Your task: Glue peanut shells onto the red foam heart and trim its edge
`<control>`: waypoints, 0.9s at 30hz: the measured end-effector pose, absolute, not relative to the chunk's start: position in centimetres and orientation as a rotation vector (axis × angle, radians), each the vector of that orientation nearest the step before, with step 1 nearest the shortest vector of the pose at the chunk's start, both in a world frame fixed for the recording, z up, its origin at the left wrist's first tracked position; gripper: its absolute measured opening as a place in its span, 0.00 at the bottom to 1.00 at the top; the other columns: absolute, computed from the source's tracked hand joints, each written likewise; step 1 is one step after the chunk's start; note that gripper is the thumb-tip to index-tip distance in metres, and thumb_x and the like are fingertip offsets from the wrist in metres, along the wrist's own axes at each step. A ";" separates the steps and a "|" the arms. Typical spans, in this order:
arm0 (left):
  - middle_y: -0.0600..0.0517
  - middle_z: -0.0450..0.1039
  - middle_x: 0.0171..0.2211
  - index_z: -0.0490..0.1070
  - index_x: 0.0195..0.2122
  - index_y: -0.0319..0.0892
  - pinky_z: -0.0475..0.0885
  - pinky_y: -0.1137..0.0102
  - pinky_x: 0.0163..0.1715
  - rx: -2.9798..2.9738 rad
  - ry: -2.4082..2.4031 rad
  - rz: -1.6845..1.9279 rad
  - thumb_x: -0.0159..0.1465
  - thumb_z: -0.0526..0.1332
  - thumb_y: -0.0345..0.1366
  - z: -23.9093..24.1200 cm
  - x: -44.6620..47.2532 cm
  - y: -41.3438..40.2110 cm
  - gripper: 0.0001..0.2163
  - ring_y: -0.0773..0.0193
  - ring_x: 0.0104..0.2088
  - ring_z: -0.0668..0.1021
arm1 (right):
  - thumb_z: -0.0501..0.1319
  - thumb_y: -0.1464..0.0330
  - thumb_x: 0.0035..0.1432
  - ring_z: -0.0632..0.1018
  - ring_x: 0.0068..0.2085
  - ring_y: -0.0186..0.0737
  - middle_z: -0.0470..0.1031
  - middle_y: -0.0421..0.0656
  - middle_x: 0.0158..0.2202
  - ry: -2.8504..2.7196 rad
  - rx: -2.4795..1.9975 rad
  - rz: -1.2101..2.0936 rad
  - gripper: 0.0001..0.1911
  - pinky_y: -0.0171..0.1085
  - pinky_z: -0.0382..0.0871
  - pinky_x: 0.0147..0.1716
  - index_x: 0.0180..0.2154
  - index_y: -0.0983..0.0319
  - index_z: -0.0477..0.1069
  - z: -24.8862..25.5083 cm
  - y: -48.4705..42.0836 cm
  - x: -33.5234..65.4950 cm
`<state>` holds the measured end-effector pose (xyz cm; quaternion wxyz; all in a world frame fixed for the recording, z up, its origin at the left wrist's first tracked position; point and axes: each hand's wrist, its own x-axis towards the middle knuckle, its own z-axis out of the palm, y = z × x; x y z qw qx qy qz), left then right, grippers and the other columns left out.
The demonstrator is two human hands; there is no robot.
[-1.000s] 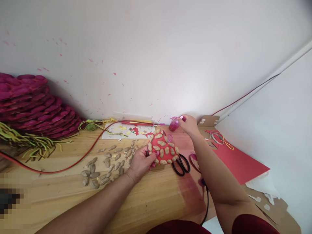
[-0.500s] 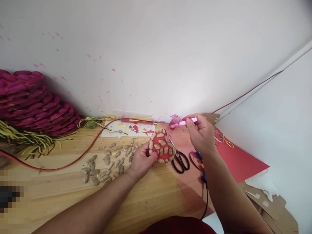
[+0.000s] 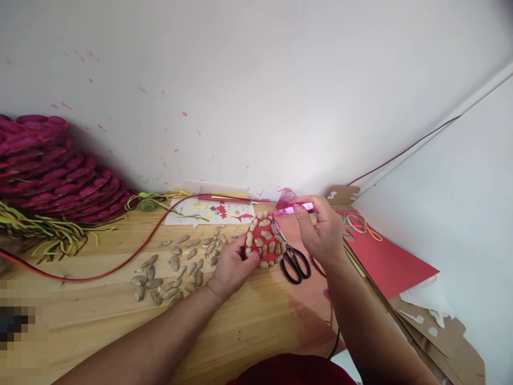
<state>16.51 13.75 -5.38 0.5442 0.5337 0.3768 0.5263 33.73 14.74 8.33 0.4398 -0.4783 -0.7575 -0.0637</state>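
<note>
My left hand [image 3: 231,266] grips the lower left edge of a red heart-shaped piece [image 3: 265,240] covered with several peanut shells, tilted up off the wooden table [image 3: 256,321]. My right hand [image 3: 320,227] pinches a thin pink stick-like tool [image 3: 297,208] just above the piece's upper right edge, its tip pointing left toward a small pink pot [image 3: 286,198] by the wall. Loose peanut shells [image 3: 176,267] lie scattered to the left of my left hand.
Black scissors [image 3: 295,262] lie right of the heart. A red cord [image 3: 120,262] curves across the table. Stacked magenta petal shapes [image 3: 52,171] with green strands fill the far left. Red card [image 3: 385,256], rubber bands [image 3: 360,224] and cardboard scraps [image 3: 441,331] lie at right. A sticker sheet [image 3: 208,213] rests by the wall.
My right hand drew back from the pink pot with the pink stick and came down close to the heart piece. The left hand kept its hold.
</note>
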 end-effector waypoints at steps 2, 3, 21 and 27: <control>0.54 0.76 0.30 0.78 0.41 0.40 0.70 0.73 0.33 1.276 0.898 1.250 0.58 0.63 0.35 -5.4 16.5 13.7 0.11 0.66 0.29 0.73 | 0.60 0.66 0.68 0.78 0.40 0.42 0.79 0.42 0.36 -1.889 -1.191 -0.165 0.06 0.41 0.69 0.42 0.40 0.58 0.75 8.3 14.8 33.7; 0.54 0.76 0.30 0.78 0.41 0.40 0.69 0.73 0.33 1.284 0.898 1.249 0.58 0.63 0.35 -5.4 16.5 13.7 0.11 0.66 0.29 0.73 | 0.60 0.66 0.68 0.78 0.39 0.42 0.79 0.42 0.36 -1.889 -1.193 -0.170 0.06 0.41 0.69 0.41 0.40 0.58 0.75 8.2 14.9 33.7; 0.53 0.79 0.31 0.79 0.40 0.40 0.70 0.73 0.33 1.271 0.887 1.248 0.56 0.63 0.34 -4.8 16.4 13.7 0.11 0.66 0.29 0.74 | 0.60 0.65 0.68 0.78 0.38 0.42 0.80 0.41 0.36 -1.837 -1.217 -0.167 0.06 0.40 0.69 0.40 0.40 0.57 0.75 8.3 15.0 33.9; 0.52 0.79 0.33 0.79 0.42 0.40 0.70 0.73 0.34 1.265 0.862 1.246 0.57 0.63 0.35 -4.7 16.4 13.7 0.12 0.66 0.30 0.74 | 0.60 0.64 0.68 0.78 0.38 0.42 0.80 0.41 0.36 -1.803 -1.228 -0.203 0.07 0.40 0.69 0.41 0.39 0.58 0.75 8.3 14.9 34.2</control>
